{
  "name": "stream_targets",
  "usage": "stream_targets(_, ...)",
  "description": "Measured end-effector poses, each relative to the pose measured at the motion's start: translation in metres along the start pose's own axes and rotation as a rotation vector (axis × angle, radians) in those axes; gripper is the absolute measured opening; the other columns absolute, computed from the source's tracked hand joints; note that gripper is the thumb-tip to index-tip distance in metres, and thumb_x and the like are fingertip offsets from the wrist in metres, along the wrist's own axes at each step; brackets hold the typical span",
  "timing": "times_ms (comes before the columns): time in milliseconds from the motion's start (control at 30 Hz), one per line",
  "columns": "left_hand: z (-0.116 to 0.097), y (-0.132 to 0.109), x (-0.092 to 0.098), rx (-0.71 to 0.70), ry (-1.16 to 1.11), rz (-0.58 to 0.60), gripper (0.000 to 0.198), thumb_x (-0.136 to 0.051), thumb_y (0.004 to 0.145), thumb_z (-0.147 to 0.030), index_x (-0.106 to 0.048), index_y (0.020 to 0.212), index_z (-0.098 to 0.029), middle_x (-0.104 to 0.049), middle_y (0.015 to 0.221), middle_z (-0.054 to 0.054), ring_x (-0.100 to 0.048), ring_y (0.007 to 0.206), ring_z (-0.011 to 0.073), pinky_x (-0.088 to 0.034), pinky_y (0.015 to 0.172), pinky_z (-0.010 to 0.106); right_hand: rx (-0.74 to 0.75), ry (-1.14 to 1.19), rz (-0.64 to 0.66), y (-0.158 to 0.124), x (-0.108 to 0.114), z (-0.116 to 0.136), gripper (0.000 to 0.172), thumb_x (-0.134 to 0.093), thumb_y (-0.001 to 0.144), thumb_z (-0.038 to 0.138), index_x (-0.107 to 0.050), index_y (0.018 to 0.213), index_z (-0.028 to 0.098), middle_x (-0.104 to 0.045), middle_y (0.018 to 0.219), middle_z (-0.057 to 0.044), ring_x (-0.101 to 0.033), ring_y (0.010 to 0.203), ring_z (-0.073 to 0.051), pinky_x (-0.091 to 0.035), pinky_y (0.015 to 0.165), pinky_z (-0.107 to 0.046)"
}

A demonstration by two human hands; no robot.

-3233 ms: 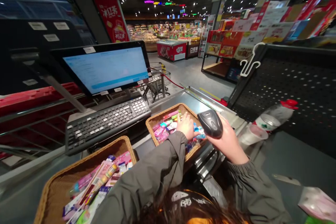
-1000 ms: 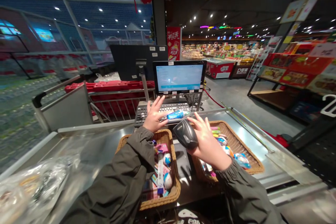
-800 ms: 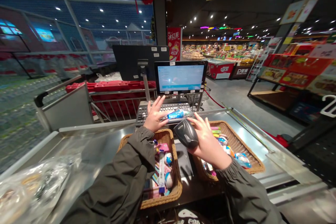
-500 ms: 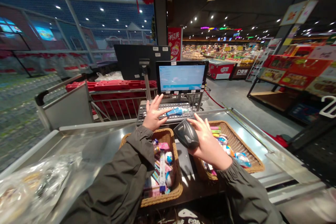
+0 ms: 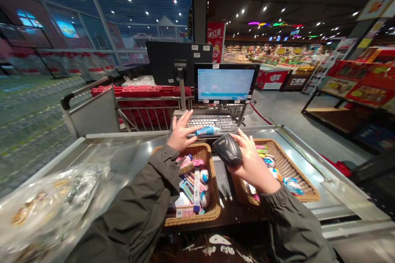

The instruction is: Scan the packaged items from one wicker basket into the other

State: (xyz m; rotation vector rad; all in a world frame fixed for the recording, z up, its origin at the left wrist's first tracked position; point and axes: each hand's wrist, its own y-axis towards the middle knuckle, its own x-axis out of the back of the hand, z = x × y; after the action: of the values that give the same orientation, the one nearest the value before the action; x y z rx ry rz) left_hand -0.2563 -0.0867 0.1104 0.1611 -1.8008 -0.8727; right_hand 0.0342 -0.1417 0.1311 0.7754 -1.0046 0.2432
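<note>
Left hand: the left hand (image 5: 180, 133) is raised over the near edge of the keyboard (image 5: 212, 122). Thumb and forefinger pinch one end of a blue tube (image 5: 207, 131); the other fingers (image 5: 187, 117) are spread wide.
Blue tube: it lies almost level in the air, its free end pointing right, just above the keyboard's front edge and just up-left of the scanner.
Right hand: the right hand (image 5: 251, 160) is wrapped around the handle of a dark scanner (image 5: 227, 151), fingers clenched on it. The scanner's head is turned toward the tube, close to it but apart.
Left basket: a wicker basket (image 5: 197, 218) sits on the surface below the left wrist, filled with small bright packets and round wrapped sweets.
Right basket: a second wicker basket (image 5: 285, 166) sits below the right hand, holding more small coloured items. The hand covers part of them.
Surface: a steel checkout surface (image 5: 123, 160) carries both baskets. A clear plastic bag (image 5: 46, 201) with food in it lies at its near left end, blurred.
Behind: a lit screen (image 5: 226, 84) stands above the keyboard, and a dark panel (image 5: 173, 61) on a pole stands just left of it. Red carts (image 5: 142, 90) are lined up behind a rail.
</note>
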Motion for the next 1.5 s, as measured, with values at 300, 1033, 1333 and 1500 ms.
stream_targets(300, 0.027, -0.042, 0.002, 0.055, 0.049, 0.097, 0.034, -0.064, 0.081, -0.029, -0.07, 0.114, -0.033, -0.021, 0.161, 0.005, -0.023, 0.146, 0.0331, -0.004, 0.115, 0.064, 0.008, 0.031, 0.016, 0.003, -0.013, 0.004, 0.058, -0.061, 0.071, 0.024, -0.055, 0.129, 0.02, -0.048, 0.143, -0.015, -0.022, 0.145, -0.043, -0.018, 0.109, -0.075)
stream_targets(1033, 0.04, -0.099, -0.057, 0.111, 0.049, 0.381, 0.028, -0.066, 0.081, -0.029, -0.073, 0.108, -0.03, -0.024, 0.16, 0.01, -0.017, 0.148, 0.0341, -0.007, 0.112, 0.069, 0.016, 0.044, 0.039, 0.014, -0.036, 0.026, 0.052, -0.062, 0.074, 0.028, -0.057, 0.125, 0.019, -0.049, 0.142, -0.016, -0.024, 0.144, -0.042, -0.021, 0.11, -0.072)
stream_targets(1333, 0.037, -0.1, -0.067, 0.114, 0.176, 0.44, 0.033, -0.07, 0.079, -0.029, -0.07, 0.112, -0.026, -0.022, 0.16, 0.014, -0.021, 0.147, 0.0353, -0.013, 0.111, 0.07, -0.049, 0.053, 0.026, 0.008, -0.028, 0.018, 0.05, -0.062, 0.07, 0.023, -0.061, 0.119, 0.021, -0.051, 0.14, -0.014, -0.024, 0.144, -0.043, -0.019, 0.109, -0.074)
stream_targets(1500, 0.031, -0.089, -0.059, 0.101, 0.176, 0.393, 0.038, -0.068, 0.081, -0.036, -0.067, 0.117, -0.024, -0.027, 0.158, 0.017, -0.029, 0.144, 0.0358, -0.015, 0.112, 0.069, -0.111, 0.085, 0.025, 0.0, -0.022, 0.016, 0.057, -0.062, 0.067, 0.022, -0.058, 0.124, 0.019, -0.051, 0.14, -0.014, -0.025, 0.144, -0.041, -0.017, 0.112, -0.071)
